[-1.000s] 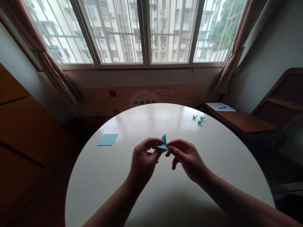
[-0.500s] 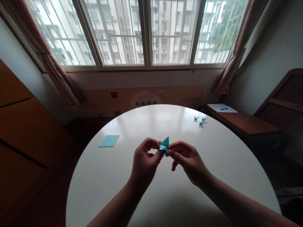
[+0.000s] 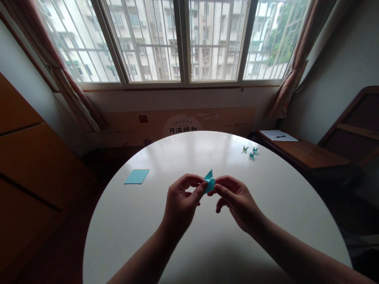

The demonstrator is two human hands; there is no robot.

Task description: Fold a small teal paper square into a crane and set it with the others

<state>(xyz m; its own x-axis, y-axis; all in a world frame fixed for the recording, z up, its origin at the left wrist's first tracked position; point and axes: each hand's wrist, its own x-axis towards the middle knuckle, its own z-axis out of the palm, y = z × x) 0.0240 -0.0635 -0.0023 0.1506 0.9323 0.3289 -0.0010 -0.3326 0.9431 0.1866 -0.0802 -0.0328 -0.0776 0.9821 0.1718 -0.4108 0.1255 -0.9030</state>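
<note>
A small folded piece of turquoise origami paper (image 3: 210, 182) is held up above the table, one pointed flap standing upward. My left hand (image 3: 184, 197) pinches its left side between thumb and fingers. From the right, my right hand (image 3: 235, 199) grips the other edge with thumb and forefinger, the lower fingers curled loosely. Fingertips cover parts of the folds on both sides. Left of my hands, a flat stack or sheet of light-blue square paper (image 3: 137, 176) lies on the white round table (image 3: 189, 244).
Three small folded paper cranes, one a green crane (image 3: 245, 149), stand at the table's far right. Beyond them, a wooden side table (image 3: 322, 156) bears white paper (image 3: 272, 134) and a pen (image 3: 281, 136). A barred window (image 3: 185, 83) and curtains lie ahead.
The folded paper has turned slightly between my fingers, and its front flap sits differently. My left thumb has shifted up onto it; both hands stay in nearly the same place.
</note>
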